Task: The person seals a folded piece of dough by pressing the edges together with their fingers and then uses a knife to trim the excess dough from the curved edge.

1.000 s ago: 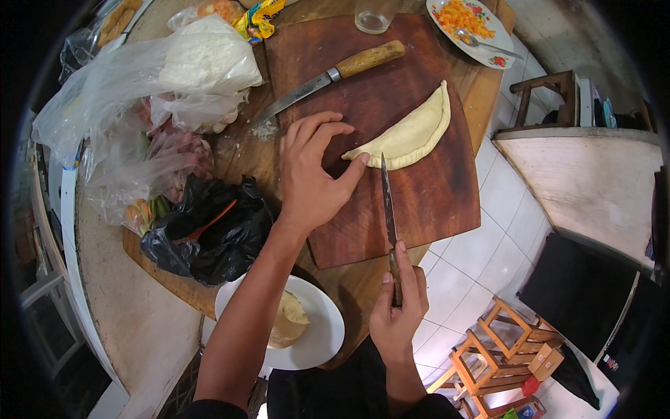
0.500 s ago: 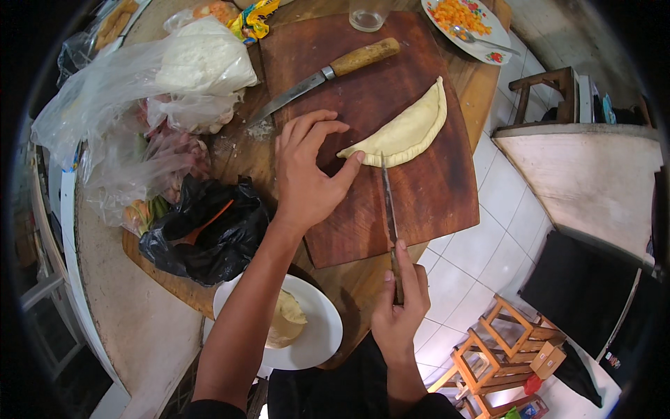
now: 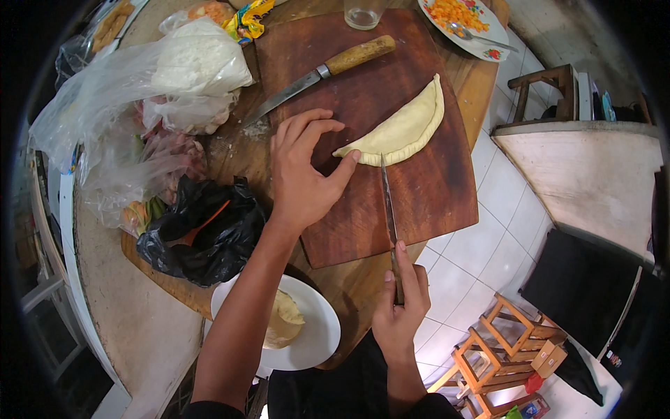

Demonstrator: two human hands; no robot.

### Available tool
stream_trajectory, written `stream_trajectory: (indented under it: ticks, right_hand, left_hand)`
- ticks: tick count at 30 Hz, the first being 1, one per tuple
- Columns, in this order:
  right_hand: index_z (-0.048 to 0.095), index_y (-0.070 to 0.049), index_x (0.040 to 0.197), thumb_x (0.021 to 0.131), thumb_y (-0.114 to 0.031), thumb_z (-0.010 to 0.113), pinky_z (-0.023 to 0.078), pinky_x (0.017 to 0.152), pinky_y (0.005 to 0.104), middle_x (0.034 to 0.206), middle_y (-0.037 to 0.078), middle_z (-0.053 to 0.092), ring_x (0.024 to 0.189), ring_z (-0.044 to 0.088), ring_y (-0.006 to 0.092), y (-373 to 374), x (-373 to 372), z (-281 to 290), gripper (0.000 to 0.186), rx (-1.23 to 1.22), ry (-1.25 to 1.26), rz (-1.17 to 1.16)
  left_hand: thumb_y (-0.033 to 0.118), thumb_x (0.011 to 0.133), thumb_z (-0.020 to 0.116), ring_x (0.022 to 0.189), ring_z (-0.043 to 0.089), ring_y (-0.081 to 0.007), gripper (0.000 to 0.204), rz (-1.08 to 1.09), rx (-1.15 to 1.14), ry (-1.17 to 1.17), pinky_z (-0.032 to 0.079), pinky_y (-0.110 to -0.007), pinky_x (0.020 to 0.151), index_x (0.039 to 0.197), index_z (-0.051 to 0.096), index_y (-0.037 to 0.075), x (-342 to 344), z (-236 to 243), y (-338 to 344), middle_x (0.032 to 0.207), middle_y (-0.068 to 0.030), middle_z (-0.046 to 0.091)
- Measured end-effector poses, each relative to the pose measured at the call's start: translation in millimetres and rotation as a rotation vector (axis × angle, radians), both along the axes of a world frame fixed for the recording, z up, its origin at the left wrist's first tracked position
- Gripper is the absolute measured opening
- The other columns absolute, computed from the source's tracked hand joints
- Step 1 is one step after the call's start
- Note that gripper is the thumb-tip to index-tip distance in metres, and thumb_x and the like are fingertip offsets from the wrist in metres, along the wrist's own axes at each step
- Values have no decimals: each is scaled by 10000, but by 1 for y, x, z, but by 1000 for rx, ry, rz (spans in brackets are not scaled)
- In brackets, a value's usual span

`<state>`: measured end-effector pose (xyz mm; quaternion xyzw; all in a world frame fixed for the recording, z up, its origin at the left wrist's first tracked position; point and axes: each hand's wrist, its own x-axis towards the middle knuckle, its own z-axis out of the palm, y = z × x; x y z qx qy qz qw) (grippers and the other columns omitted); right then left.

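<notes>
The left hand (image 3: 305, 180) is holding its fingers apart, its thumb touching the folded dough (image 3: 399, 127) lying just to that hand's right on a cutting board (image 3: 429, 192). The right hand (image 3: 400, 318) is gripping a thin knife (image 3: 389, 202), blade pointing ahead to the dough's crimped edge.

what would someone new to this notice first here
Probably the pale half-moon of dough in the middle of the dark red-brown board, with the left hand at its left end and the right hand holding a thin knife to its crimped edge. Next, perhaps, the second knife lying at the board's upper left, and the orange bits on a flowered plate, top right.
</notes>
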<state>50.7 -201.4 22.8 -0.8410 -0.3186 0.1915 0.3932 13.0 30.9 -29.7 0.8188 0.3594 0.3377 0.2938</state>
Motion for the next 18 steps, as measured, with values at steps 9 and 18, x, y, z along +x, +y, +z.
stream_trajectory:
  ticks: [9, 18]
  right_hand:
    - [579, -6, 1454, 923, 100, 556, 439, 667, 315, 908, 127, 539, 759, 529, 215, 3, 3, -3, 542, 43, -8, -16]
    - [586, 25, 1432, 923, 103, 543, 420, 672, 310, 894, 124, 540, 766, 518, 194, -4, 5, -2, 517, 41, -7, -55]
  left_hand:
    - [181, 757, 833, 1209, 575, -314, 337, 2, 4, 10, 417, -447, 1041, 1064, 718, 103, 0, 1, -1, 1241, -76, 661]
    - [192, 768, 830, 1220, 568, -314, 336, -3, 2, 18, 410, -449, 1047, 1070, 714, 102, 0, 1, 0, 1247, -78, 659]
